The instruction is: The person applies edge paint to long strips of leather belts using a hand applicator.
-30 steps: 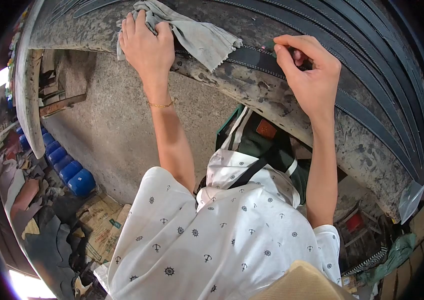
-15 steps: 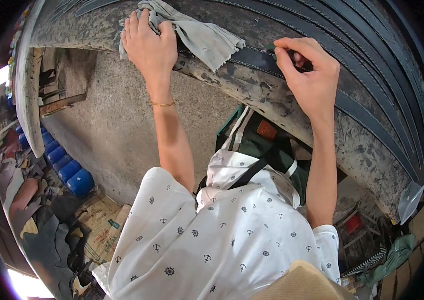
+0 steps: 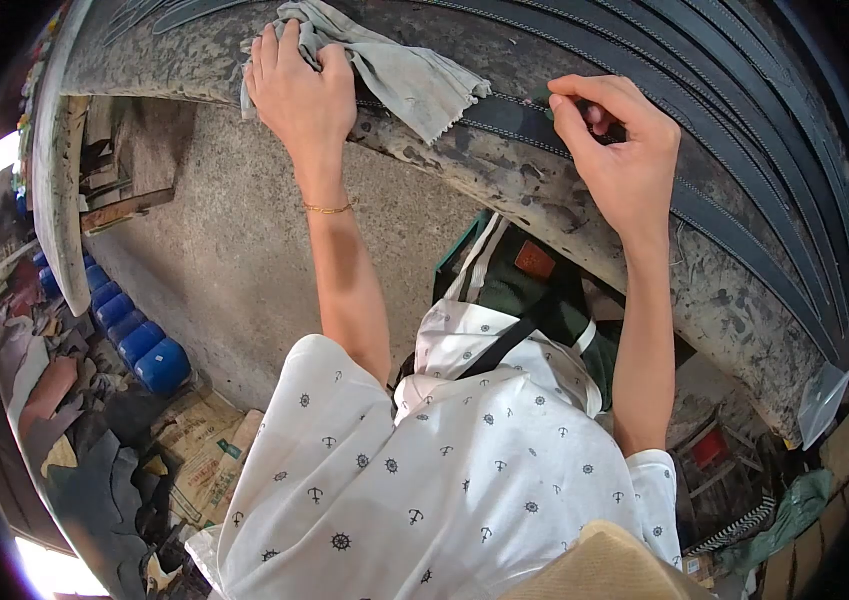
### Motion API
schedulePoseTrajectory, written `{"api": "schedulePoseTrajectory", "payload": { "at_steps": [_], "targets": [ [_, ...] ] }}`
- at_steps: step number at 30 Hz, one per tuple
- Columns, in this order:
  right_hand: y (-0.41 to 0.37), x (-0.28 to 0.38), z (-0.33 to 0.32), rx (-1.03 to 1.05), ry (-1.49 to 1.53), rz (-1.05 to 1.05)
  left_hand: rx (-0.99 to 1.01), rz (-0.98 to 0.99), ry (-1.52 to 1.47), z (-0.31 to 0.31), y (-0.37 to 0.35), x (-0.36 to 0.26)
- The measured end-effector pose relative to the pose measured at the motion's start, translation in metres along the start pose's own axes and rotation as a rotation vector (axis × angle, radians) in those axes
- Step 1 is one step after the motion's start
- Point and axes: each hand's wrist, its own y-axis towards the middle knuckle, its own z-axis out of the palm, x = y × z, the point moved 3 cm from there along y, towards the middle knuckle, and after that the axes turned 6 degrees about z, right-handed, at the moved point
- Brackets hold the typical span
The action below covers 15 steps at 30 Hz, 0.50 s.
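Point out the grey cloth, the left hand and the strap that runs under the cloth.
Grey cloth (image 3: 396, 72): head view, middle of its spread part.
Left hand (image 3: 302, 98): head view, back of the hand.
Strap (image 3: 514, 121): head view, dark face just right of the cloth.

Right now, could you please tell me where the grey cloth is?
In the head view, the grey cloth lies left of centre at the top, on the worktop, partly under the left hand and across a dark stitched strap.

Rag (image 3: 406, 82) was matt, wrinkled cloth; stitched straps (image 3: 516, 120) looked leathery, smooth, low-sheen; counter (image 3: 734, 310) was rough, blotched; blue containers (image 3: 162, 366) glossy plastic.
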Motion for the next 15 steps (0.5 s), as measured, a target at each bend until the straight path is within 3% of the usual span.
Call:
{"api": "schedulePoseTrajectory", "payload": {
  "at_steps": [15],
  "targets": [
    [-0.0005,0.0003,0.0004,0.006,-0.025,-0.037,0.003,0.015,0.010,0.0007,0.0004,0.0016]
  ]
}}
